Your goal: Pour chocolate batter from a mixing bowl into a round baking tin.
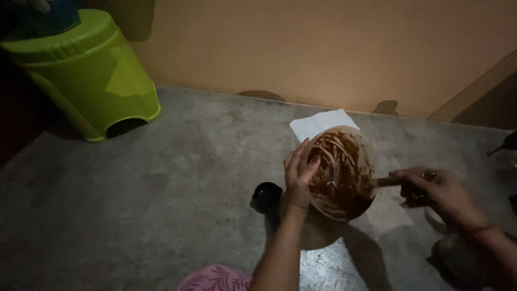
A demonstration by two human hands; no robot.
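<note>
- Head view looks down on a grey concrete floor (177,178) in dim light, with an orange-tan wall (323,48) behind it.
- Left hand (299,180) holds a clear bowl (340,172) by its near rim and tips it toward the camera; the grip is closed on the rim, thumb and fingers curled over the edge.
- Dark brown batter (344,191) smears the bowl's inside, streaked up the wall and pooled at the lower part.
- Right hand (431,188), blurred, has its grip closed around the handle of a utensil (388,181) that reaches into the bowl from the right.
- White paper (320,123) lies on the floor just behind the bowl.
- Small dark round container (267,195) sits on the floor, just left of the left wrist.
- Green plastic stool (89,75) stands at the far left, well apart from the bowl.
- Pink patterned cloth (215,279) shows at the bottom edge.
</note>
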